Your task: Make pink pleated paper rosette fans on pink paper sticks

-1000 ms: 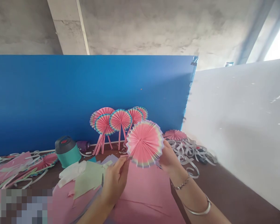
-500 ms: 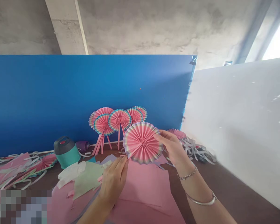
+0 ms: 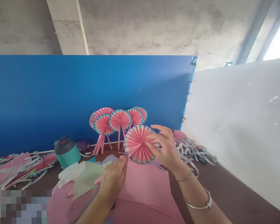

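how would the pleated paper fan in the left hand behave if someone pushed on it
The pleated fan would probably flex or crumple, since it looks like thin folded paper. It is likely light for its width. It may swing or tilt, as the left hand grips it near its lower edge.

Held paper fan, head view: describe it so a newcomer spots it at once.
Find the blue panel, then the pink fans standing before its base. Nearer the camera, the left hand holds the paper fan at its lower left. Only this one is held; its rim is pale lilac, not bright blue like the nearest ones.
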`<state>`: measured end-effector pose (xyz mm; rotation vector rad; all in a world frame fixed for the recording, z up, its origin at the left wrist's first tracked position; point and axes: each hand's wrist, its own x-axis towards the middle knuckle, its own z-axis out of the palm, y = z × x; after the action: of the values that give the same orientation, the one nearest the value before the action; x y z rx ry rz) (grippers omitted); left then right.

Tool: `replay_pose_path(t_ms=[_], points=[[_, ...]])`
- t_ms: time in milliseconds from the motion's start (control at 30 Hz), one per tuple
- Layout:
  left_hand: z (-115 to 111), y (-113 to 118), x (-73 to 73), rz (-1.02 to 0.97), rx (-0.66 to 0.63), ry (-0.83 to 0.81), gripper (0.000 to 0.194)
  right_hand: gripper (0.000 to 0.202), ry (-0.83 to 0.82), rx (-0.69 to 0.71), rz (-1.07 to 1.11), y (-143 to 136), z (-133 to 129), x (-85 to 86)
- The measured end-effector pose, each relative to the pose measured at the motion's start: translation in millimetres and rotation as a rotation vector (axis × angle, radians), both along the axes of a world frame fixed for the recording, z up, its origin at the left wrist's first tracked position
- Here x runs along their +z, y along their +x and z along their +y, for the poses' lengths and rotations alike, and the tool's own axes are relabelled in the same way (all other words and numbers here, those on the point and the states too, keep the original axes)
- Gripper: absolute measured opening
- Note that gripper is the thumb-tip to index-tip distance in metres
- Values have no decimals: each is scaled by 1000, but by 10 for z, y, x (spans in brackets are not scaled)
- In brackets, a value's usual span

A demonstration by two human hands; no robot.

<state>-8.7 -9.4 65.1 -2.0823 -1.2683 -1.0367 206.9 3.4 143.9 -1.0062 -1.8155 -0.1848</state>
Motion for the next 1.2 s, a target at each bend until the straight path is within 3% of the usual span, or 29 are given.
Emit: replay_pose_path(t_ms=[133,500,667,933,1067,1200], points=[[-5,-3,15,36,-10,-24,31,20,-31,46,-302,-80,-57,-6],[46,-53,40,105,-37,-101,27,20,-144,53,-395,-11,-7,-34],[22,-107,185,208,-11,-305,31,17,-166,39,-461,-54,-9,-61],[52,-268,417,233,-113,-632,32,18,-260,88,-598,-153,-17,-157],[44,-296,423,236,-166,-584,32,21,-239,99,-604,-190,-7,-201],[-12,-261,434,220,-155,-421,22,20,-205,106,-625,-227,-14,-221]])
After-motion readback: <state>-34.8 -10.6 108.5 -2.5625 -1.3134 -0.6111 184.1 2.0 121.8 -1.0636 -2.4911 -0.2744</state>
